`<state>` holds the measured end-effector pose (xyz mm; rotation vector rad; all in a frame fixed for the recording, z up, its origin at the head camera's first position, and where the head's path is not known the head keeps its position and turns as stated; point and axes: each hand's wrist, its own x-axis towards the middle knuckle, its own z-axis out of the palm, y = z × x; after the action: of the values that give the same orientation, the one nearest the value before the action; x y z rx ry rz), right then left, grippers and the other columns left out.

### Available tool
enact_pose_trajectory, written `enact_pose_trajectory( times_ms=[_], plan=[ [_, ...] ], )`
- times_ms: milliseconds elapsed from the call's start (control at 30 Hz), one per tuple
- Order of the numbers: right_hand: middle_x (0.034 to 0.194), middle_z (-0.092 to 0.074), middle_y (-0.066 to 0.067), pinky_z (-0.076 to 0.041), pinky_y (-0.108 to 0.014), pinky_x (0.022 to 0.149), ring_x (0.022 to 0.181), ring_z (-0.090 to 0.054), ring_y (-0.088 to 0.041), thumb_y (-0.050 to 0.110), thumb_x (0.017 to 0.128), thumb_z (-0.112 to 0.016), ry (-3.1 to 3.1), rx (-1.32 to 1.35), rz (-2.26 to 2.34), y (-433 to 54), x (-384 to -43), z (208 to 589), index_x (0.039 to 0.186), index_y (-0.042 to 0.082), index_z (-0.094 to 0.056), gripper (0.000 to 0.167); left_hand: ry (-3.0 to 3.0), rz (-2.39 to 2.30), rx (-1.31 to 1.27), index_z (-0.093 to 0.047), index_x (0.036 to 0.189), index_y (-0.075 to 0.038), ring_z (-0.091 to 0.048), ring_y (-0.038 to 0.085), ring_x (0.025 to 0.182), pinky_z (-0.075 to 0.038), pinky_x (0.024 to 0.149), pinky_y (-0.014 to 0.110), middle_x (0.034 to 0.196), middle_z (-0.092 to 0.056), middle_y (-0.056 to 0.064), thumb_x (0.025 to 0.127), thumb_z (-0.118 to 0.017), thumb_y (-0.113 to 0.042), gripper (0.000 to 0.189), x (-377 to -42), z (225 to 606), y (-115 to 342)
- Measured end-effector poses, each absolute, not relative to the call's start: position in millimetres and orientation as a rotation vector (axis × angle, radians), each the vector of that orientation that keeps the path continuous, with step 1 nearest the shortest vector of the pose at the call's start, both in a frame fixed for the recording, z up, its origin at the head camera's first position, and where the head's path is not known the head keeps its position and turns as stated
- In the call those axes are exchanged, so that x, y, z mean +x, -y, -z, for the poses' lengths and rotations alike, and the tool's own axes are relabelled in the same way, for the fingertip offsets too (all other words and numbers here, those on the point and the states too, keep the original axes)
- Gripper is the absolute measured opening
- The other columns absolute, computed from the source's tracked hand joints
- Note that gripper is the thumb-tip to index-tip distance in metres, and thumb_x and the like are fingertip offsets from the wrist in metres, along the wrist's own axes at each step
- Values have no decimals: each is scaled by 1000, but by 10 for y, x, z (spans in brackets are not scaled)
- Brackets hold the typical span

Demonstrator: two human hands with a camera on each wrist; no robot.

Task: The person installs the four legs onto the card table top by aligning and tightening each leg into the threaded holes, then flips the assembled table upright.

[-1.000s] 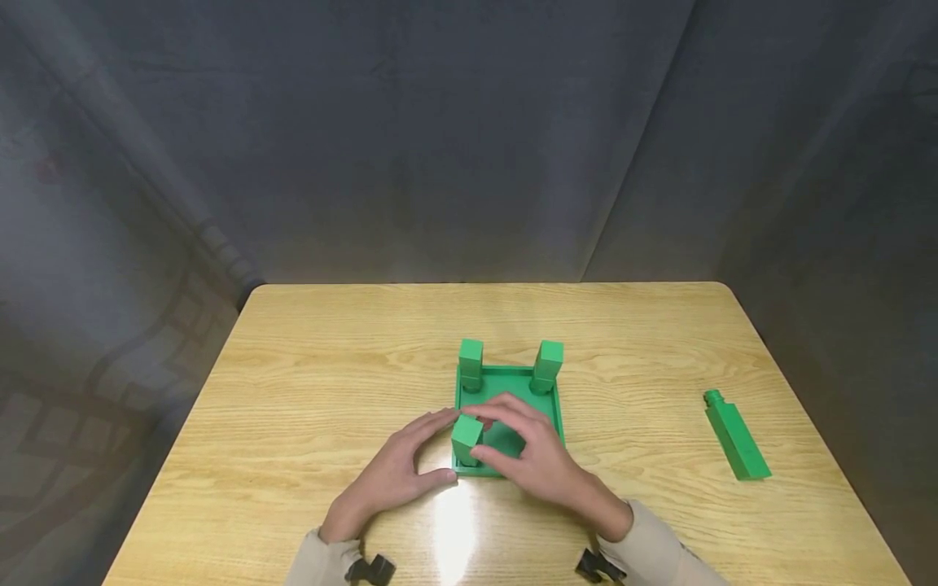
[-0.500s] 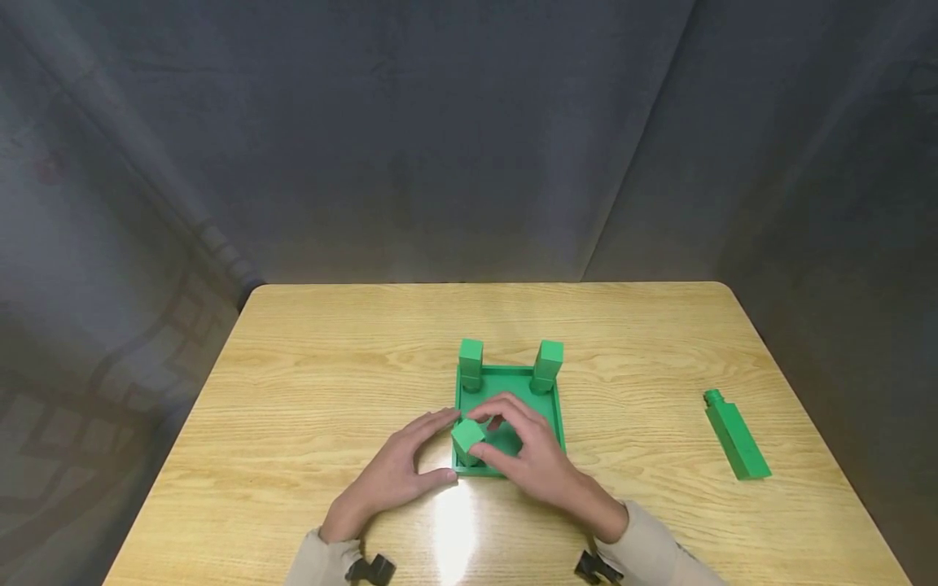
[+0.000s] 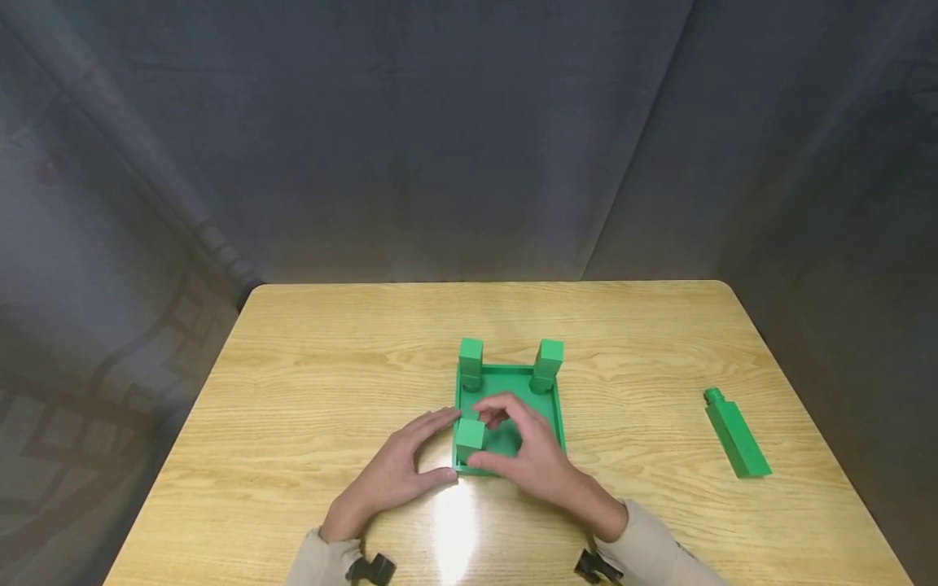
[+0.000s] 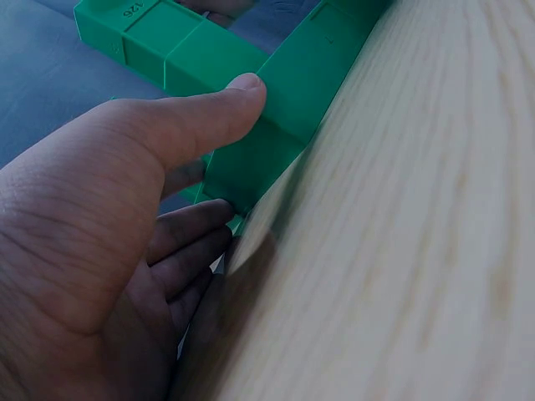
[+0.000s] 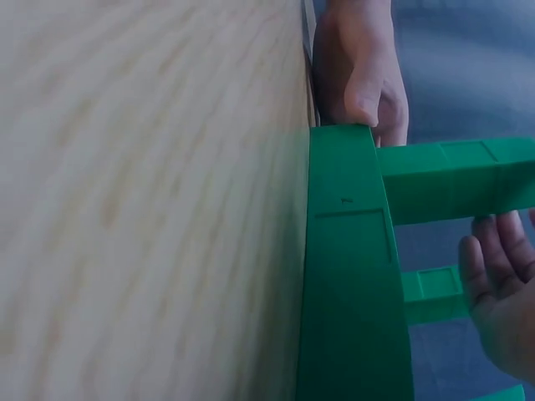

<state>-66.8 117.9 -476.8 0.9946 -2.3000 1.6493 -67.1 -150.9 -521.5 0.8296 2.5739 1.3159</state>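
A shallow square green tabletop [image 3: 508, 376] with a raised rim lies upside down on the wooden table. Two green legs [image 3: 471, 358] [image 3: 548, 360] stand upright in its far corners, and a third leg [image 3: 470, 435] in the near left corner. My left hand [image 3: 392, 470] rests against that corner; its straight fingers touch the left rim and its thumb [image 4: 234, 104] presses on the wall. My right hand [image 3: 538, 452] is spread around the near left leg, index finger apart from it. Fingertips [image 5: 485, 230] lie close to the leg's side; whether they touch it I cannot tell.
A loose green leg [image 3: 738, 439] with a threaded end lies at the right of the wooden table [image 3: 315, 342]. Dark curtains [image 3: 440, 146] hang behind and on both sides. Black straps with small cameras [image 3: 377, 570] sit at both wrists.
The near left leg has turned about its upright axis. My right fingers have spread away from it and the thumb has slid lower. The left hand and the tabletop stay put.
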Motion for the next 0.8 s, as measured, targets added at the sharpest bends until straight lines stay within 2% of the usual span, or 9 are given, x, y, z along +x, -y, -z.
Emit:
enact_pose_trajectory(
  times_ms=[100,200,267,367,567,667,800],
  plan=[
    [132,-69,-6,-61,-40,103,121,-67,-20,12,102,-78,2319,1072,-1640,-1184,-664,4750,150,9,-62,51,-2571,-1324,847,-50,169,-21,-47,43,157,-34,130,67,170,-52,8,97,-86,-45,84,-674,5214,1508],
    [142,-68,-7,-57,-44,112,132,-64,-23,3,105,-64,2311,1164,-1614,-1188,-669,4736,152,7,-64,47,-2576,-1322,843,-50,168,-22,-47,41,157,-33,131,66,170,-52,7,97,-87,-46,84,-672,5211,1511],
    [145,-67,-7,-55,-46,116,136,-64,-25,-2,106,-59,2305,1195,-1607,-1185,-673,4726,150,5,-66,45,-2572,-1321,831,-50,168,-21,-46,42,158,-33,131,66,170,-52,7,97,-86,-46,84,-668,5208,1513],
    [143,-69,-5,-56,-45,115,134,-65,-25,-1,105,-62,2308,1172,-1612,-1175,-672,4716,144,6,-70,40,-2570,-1317,813,-51,168,-22,-45,43,158,-33,130,68,170,-52,6,97,-86,-47,83,-663,5203,1517],
    [131,-72,-1,-62,-37,101,117,-68,-18,7,99,-81,2324,1010,-1658,-1159,-652,4713,133,13,-71,36,-2587,-1316,844,-52,167,-17,-47,43,157,-35,130,66,169,-53,8,96,-87,-45,84,-667,5207,1513],
    [125,-73,0,-62,-38,97,111,-68,-17,8,94,-87,2320,981,-1643,-1163,-651,4733,130,15,-71,40,-2590,-1315,850,-52,167,-17,-48,42,157,-35,130,65,169,-54,8,96,-87,-45,84,-668,5209,1512],
    [120,-72,-2,-63,-43,94,107,-68,-19,12,94,-90,2315,985,-1608,-1172,-653,4762,129,15,-69,42,-2587,-1320,842,-52,167,-18,-47,43,157,-36,130,66,169,-54,8,96,-87,-45,83,-669,5209,1510]
  ],
)
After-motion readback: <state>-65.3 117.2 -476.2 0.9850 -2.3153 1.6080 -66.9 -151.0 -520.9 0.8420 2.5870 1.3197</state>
